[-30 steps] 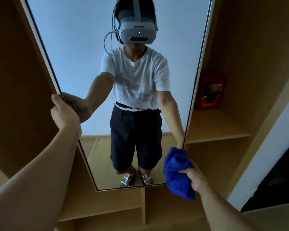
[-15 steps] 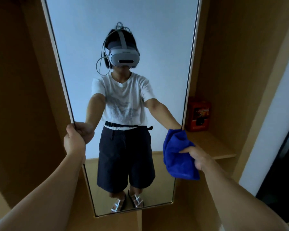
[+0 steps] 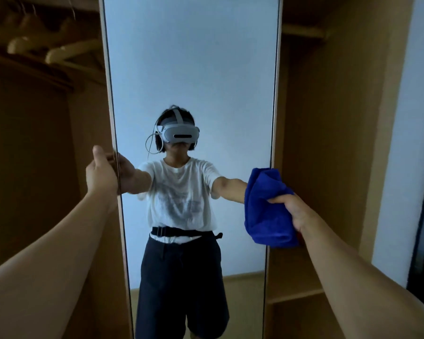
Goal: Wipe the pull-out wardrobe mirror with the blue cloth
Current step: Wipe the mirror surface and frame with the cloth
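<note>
The tall pull-out mirror (image 3: 191,57) stands upright between the wardrobe's wooden sections and reflects a person in a white shirt and dark shorts. My left hand (image 3: 101,172) grips the mirror's left edge at about mid height, thumb up. My right hand (image 3: 291,211) holds the bunched blue cloth (image 3: 267,209) at the mirror's right edge, the cloth overlapping the glass and the frame. Whether the cloth touches the glass I cannot tell.
Pale hangers (image 3: 59,51) hang on a rail at the upper left inside the wardrobe. Wooden shelves (image 3: 296,293) sit to the right of the mirror, low down. A white wall (image 3: 402,143) and a dark doorway edge lie at the far right.
The view has tilted upward, so more of the mirror's top shows. My right hand has raised the blue cloth along the mirror's right edge. My left hand keeps its hold on the left edge.
</note>
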{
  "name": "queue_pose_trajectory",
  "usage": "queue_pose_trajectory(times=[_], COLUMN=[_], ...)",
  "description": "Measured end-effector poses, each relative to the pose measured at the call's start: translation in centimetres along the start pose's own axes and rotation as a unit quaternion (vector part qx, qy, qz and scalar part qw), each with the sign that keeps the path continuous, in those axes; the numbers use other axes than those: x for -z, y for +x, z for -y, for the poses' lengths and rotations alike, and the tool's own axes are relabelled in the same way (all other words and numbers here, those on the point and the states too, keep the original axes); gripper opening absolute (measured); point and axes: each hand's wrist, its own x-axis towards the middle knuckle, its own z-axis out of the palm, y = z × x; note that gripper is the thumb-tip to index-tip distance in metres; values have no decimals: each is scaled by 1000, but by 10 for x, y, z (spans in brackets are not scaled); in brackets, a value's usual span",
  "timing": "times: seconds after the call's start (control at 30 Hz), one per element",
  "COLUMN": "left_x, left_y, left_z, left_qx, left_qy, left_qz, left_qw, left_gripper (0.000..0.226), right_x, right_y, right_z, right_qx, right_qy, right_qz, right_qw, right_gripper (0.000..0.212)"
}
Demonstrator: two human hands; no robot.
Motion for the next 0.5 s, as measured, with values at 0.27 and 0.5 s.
queue_pose_trajectory(times=[0.27, 0.5], left_x=[-20, -34], left_y=[36, 37], left_z=[-37, -47], left_qx=[16, 8], left_qy=[9, 20], left_qz=[32, 49], left_qw=[999, 999], left_gripper=[49, 51], right_x=[-12, -26], right_y=[-4, -2], right_z=[113, 193], right_qx=[128, 202], right_qy=[12, 9], right_qz=[-16, -54], right_qw=[992, 978], right_gripper=[36, 30])
